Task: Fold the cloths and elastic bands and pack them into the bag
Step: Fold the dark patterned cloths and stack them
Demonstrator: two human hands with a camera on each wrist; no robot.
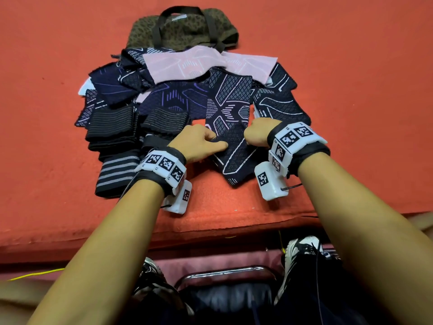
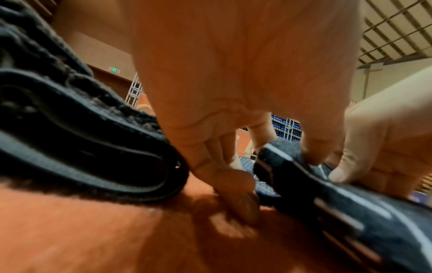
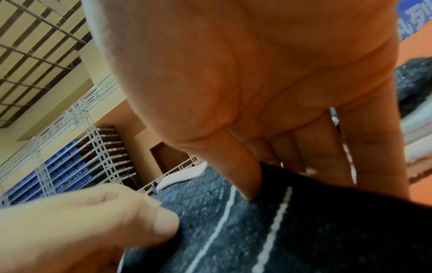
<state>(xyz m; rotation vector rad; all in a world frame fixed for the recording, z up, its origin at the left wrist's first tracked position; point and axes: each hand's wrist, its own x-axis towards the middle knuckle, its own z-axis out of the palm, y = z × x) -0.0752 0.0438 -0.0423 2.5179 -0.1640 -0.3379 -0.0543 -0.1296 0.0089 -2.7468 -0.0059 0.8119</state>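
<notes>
Between my two hands, near the front edge of the orange tabletop [image 1: 351,66], lies the dark patterned cloth [image 1: 228,109] with white lines and diamond texture, stretched away from me toward the pile. My left hand [image 1: 199,141] is at its left edge, and the thumb and the curled fingers pinch the fabric there; in the left wrist view the fingertips [image 2: 313,157] press a raised fold of this cloth [image 2: 327,199] against the thumb. My right hand [image 1: 256,132] is at the right edge of the same cloth, with the fingers curled down onto it, and in the right wrist view the fingers [image 3: 247,175] go behind the dark edge of the cloth [image 3: 257,230], so this hand grips it too. The two hands are near each other but apart, with the cloth between them. Beyond the cloth I see a heap of other dark patterned cloths, and a pink cloth [image 1: 206,64] lies across the top of the heap. To the left of my left hand are the black striped elastic bands [image 1: 114,127], folded and lying in a group, just beside the wrist. At the far side of the pile rests the brown spotted bag [image 1: 185,31] with dark handles, well apart from both hands.
</notes>
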